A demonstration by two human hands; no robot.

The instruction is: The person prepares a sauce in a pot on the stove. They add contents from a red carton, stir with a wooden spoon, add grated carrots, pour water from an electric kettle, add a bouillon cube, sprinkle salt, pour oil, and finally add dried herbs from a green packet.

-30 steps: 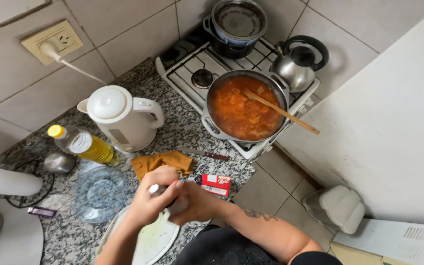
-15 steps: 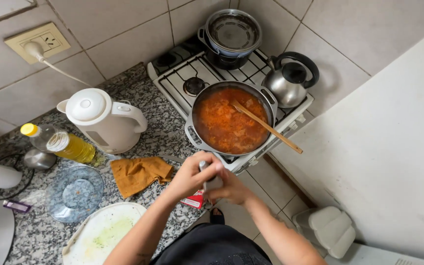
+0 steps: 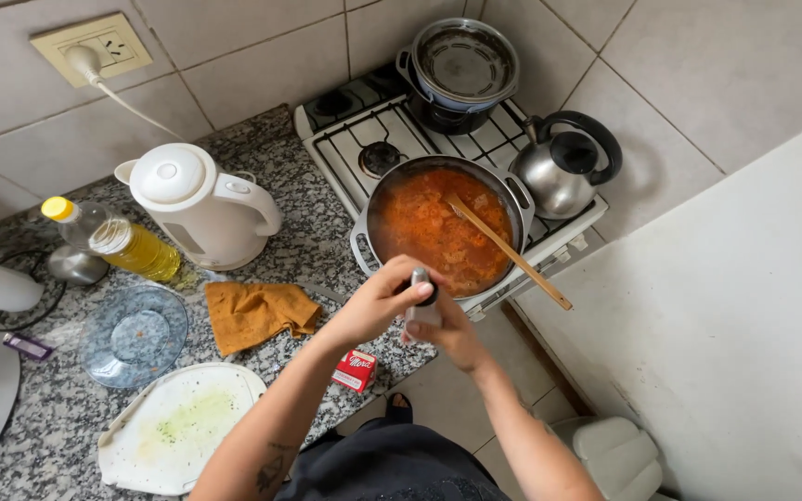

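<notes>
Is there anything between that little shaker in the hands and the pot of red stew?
Nothing visible. Both hands, left hand and right hand, hold the small shaker right at the near rim of the uncovered pot. The wooden spoon leans on the far right side, out of the way.

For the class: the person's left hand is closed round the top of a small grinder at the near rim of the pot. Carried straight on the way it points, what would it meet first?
Probably the red stew in the pot; the left hand points across its rim, though depth is uncertain.
</notes>
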